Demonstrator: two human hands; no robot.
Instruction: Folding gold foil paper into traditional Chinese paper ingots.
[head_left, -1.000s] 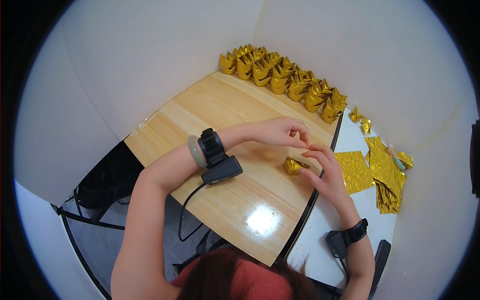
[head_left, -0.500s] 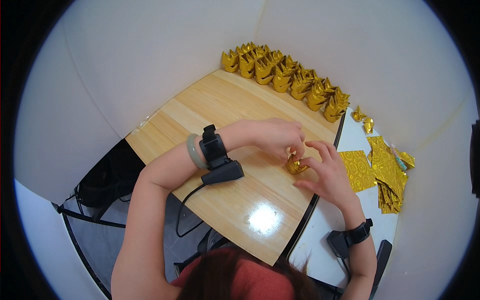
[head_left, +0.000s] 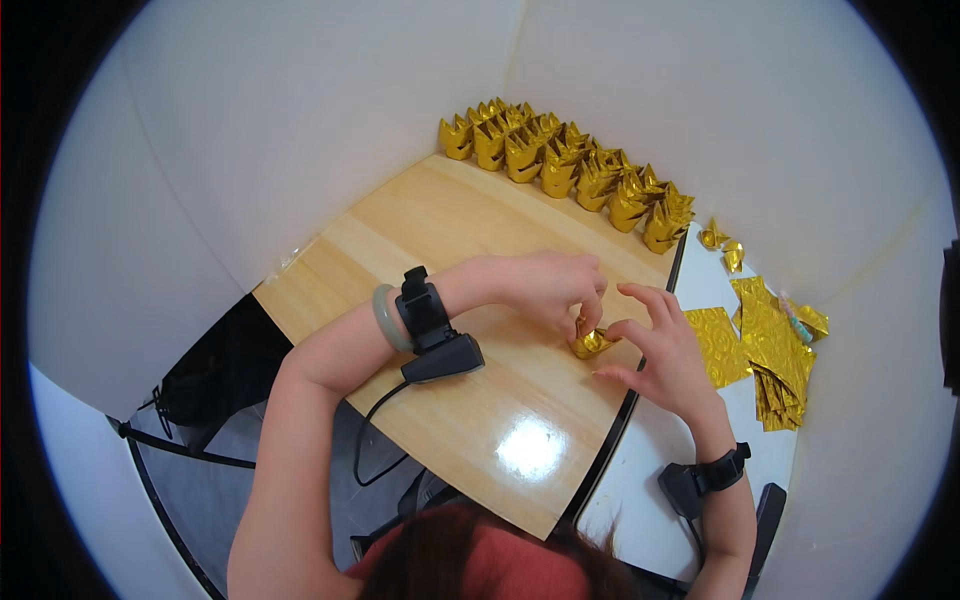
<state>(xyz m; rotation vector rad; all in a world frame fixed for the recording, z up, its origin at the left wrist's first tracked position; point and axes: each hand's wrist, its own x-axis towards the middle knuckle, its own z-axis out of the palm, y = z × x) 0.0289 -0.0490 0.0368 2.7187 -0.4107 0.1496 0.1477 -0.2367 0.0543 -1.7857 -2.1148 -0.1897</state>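
The left hand [head_left: 545, 290] is curled over a small gold foil piece [head_left: 590, 343], its fingertips pressed together in a pinch on the upper edge of the fold. The right hand [head_left: 665, 350] has thumb and forefinger closing on the piece's right side, while the other 3 fingers are spread and lifted clear. The piece sits on the wooden table [head_left: 450, 230], close to that table's right edge, where it meets a white table [head_left: 650, 450].

To do this fold well, I judge that both pinches should stay close to the crease, so that the thin foil is shaped rather than crushed, with the piece kept resting on the wood for support.

Flat gold foil sheets [head_left: 765, 345] lie to the right on the white table. A row of finished gold folded pieces [head_left: 570, 165] lines the far edge of the wooden table.
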